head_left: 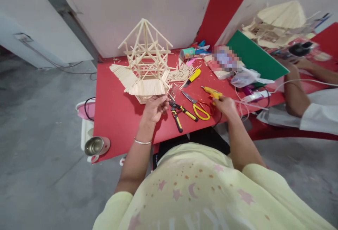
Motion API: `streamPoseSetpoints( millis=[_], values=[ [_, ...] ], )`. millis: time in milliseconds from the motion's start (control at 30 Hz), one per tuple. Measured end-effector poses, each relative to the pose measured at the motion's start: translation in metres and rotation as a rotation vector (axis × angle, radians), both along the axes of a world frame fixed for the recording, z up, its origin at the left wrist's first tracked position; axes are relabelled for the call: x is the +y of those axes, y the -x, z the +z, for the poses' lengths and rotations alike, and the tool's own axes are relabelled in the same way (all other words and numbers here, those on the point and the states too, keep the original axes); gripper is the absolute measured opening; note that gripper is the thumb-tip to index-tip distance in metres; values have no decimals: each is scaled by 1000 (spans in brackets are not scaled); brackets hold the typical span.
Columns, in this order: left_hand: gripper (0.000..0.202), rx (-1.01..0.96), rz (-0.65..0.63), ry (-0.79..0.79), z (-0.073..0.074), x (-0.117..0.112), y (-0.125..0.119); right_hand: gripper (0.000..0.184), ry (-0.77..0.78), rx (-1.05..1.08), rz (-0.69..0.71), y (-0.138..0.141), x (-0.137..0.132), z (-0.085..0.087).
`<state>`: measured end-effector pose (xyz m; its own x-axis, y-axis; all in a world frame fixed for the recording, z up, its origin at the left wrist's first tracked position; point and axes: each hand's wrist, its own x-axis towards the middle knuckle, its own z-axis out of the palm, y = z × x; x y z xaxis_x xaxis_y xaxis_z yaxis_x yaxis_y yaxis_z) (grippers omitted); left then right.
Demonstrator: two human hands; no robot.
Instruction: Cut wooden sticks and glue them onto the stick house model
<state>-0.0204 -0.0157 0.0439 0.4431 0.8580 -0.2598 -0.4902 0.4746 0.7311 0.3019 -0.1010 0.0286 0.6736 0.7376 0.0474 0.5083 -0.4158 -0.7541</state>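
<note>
My right hand is wrapped round the grip of a yellow glue gun, whose nozzle points left over the table. At the front edge of a model house built of thin wooden sticks, my left hand is closed with thumb and fingers together; what it holds, if anything, is too small to make out. Slatted stick panels slope out from the model's base. Right of my left hand lie black-and-yellow pliers and yellow-handled scissors. Loose wooden sticks are heaped beside the model.
A yellow utility knife lies near the heap. Behind are a green can, plastic bags and a leaning green board. A metal cup stands at the table's left corner. At right, another person's arm rests by a second stick model.
</note>
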Motion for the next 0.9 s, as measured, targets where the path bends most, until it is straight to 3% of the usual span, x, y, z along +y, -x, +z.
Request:
streamPoseSetpoints(
  millis=[67, 133, 200, 267, 400, 567, 900],
  values=[
    [32, 1, -7, -22, -2, 2, 1, 20, 68, -285, -4, 10, -6, 16],
    [32, 5, -11, -53, -3, 4, 2, 28, -9, -406, 162, 34, -8, 31],
    [32, 21, -5, -83, -3, 7, 3, 29, -165, -317, 406, 68, -4, 44],
    [33, 36, -10, -108, -3, 10, 4, 29, -260, -199, 563, 103, 5, 51],
    [36, 30, -53, -129, -3, 13, 6, 26, -393, -187, 685, 151, 28, 52],
    [32, 14, -96, -121, -6, 13, 6, 28, -569, -297, 727, 166, 41, 39],
    [27, -53, -114, -88, -6, 13, 6, 33, -506, -435, 717, 168, 44, 27]
  ],
)
